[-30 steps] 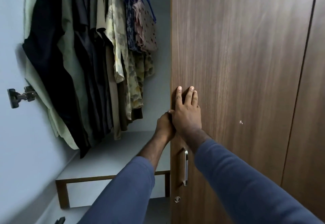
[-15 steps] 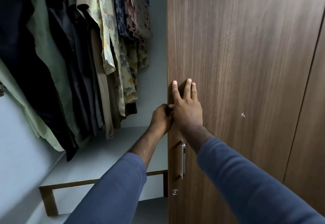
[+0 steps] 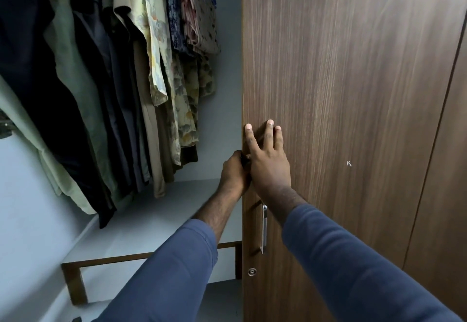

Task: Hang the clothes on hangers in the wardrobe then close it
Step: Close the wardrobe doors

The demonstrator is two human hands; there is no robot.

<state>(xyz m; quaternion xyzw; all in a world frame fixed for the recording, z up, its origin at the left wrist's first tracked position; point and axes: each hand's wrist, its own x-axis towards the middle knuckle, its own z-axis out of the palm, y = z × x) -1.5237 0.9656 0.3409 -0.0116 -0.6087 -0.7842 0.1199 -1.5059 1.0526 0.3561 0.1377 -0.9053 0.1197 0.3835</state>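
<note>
Pale grey shelf (image 3: 151, 215) inside the wardrobe (image 3: 225, 99), its brown wooden front edge nearest. Clothes (image 3: 101, 81) hang in a row above its left part. A lower shelf (image 3: 219, 304) is visible beneath.

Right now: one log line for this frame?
step: close door | left hand: grips door edge | right hand: flat on door | clothes: hung

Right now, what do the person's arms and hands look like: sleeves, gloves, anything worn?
Both arms wear long, plain dusty-blue sleeves. The left sleeve ends around mid-forearm, the right sleeve nearer the wrist. The left hand and right hand are bare: no gloves, and no ring, watch or bracelet shows. The fabric carries no visible markings.
</note>
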